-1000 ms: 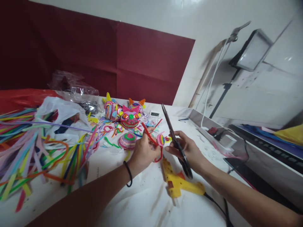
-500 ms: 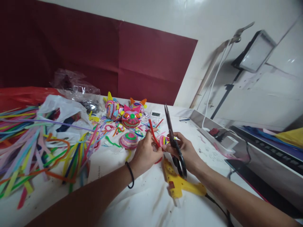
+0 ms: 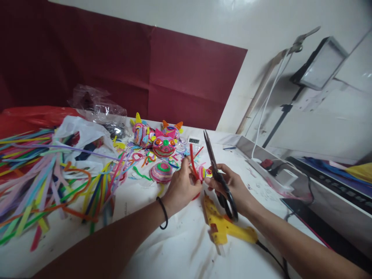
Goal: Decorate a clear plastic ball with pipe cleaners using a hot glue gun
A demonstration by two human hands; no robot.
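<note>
— What lay on the white table (image 3: 162, 252) back there?

— A yellow glue gun (image 3: 225, 228) sat at the near edge, its black cord trailing off right. Left of it sprawled a big heap of coloured pipe cleaners (image 3: 43, 186), half over a white plastic bag (image 3: 84, 135).

— And further back?

— A pink cat-face craft (image 3: 165, 144) stood among bright scraps, a small round coiled piece (image 3: 162, 171) just before it. A crumpled clear bag (image 3: 93, 101) sat behind, against the dark red backdrop (image 3: 162, 73). A lamp on a stand (image 3: 319, 66) rose at right.

Red pipe cleaner (image 3: 192, 161), black scissors (image 3: 218, 177), yellow glue gun (image 3: 223, 226), seemingly pink-striped coil (image 3: 202, 173), maroon backdrop (image 3: 174, 73).
</note>
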